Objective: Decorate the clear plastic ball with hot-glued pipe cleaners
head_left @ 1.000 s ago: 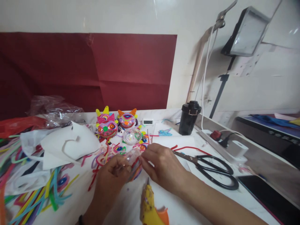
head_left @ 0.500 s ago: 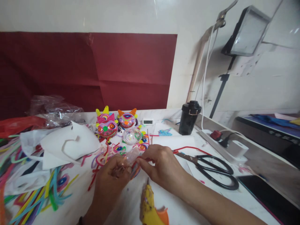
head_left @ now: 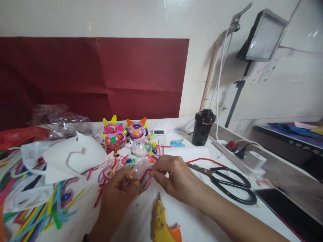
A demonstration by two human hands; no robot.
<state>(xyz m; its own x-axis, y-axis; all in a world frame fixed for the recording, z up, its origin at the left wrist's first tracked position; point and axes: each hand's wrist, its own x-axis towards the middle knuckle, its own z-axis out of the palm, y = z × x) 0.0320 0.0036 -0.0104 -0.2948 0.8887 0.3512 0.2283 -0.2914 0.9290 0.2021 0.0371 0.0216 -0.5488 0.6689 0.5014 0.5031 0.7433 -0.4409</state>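
Observation:
My left hand (head_left: pixel 120 190) is closed around a clear plastic dome (head_left: pixel 141 167) held just above the white table (head_left: pixel 227 215). My right hand (head_left: pixel 175 178) pinches a red pipe cleaner (head_left: pixel 145 174) against the dome's right edge. A yellow glue gun (head_left: pixel 161 223) lies on the table just below both hands, nozzle pointing up at them. Behind the hands stand two finished colourful pipe-cleaner faces (head_left: pixel 115 137) and another clear dome (head_left: pixel 142 146).
Black scissors (head_left: pixel 227 183) lie right of my right hand, with a red wire (head_left: pixel 202 159) beside them. A black cup (head_left: pixel 203 127), a power strip (head_left: pixel 237 153), a phone (head_left: pixel 290 211), white paper (head_left: pixel 73 156) and loose coloured pipe cleaners (head_left: pixel 42 211) surround the work spot.
My right hand's fingers have shifted slightly along the dome's edge with the red pipe cleaner; the left hand keeps its hold. The view has drifted a little.

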